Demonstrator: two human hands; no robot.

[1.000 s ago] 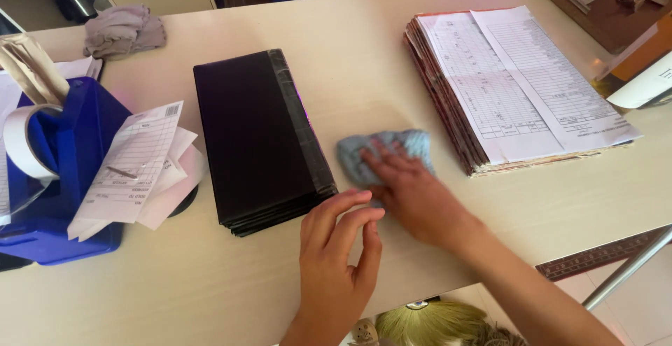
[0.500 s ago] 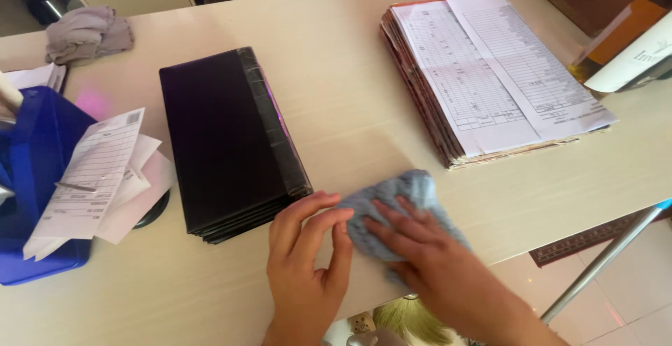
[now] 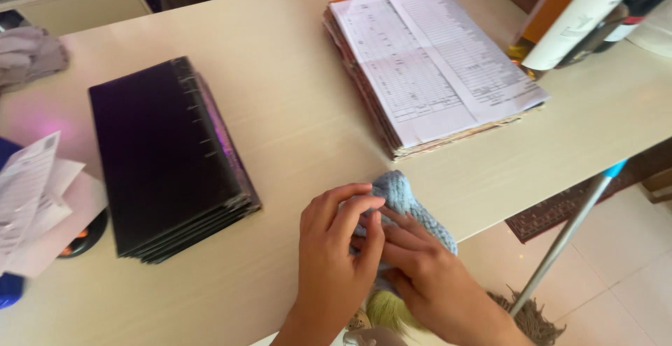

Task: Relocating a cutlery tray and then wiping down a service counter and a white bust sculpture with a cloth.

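At the far left edge a grey rag [image 3: 31, 55] lies bunched on the table [image 3: 294, 108], and below it some loose white slips [image 3: 31, 192] spill over a blue thing that is mostly out of view. Next comes a stack of black folders [image 3: 168, 157], lying flat and squared up. Near the table's front edge the left hand [image 3: 332, 248] presses down with fingers curled over a blue cloth [image 3: 402, 202], gripping its near side. Just beside it, touching, the right hand [image 3: 427, 276] lies on the same cloth with fingers spread flat, pinning it rather than closing round it. The cloth sits at the very edge of the table, partly overhanging. Further back, a thick pile of papers [image 3: 434, 66] rests at an angle. Right of that, off the table, a mop [image 3: 560, 241] leans with its head on the tiled floor.
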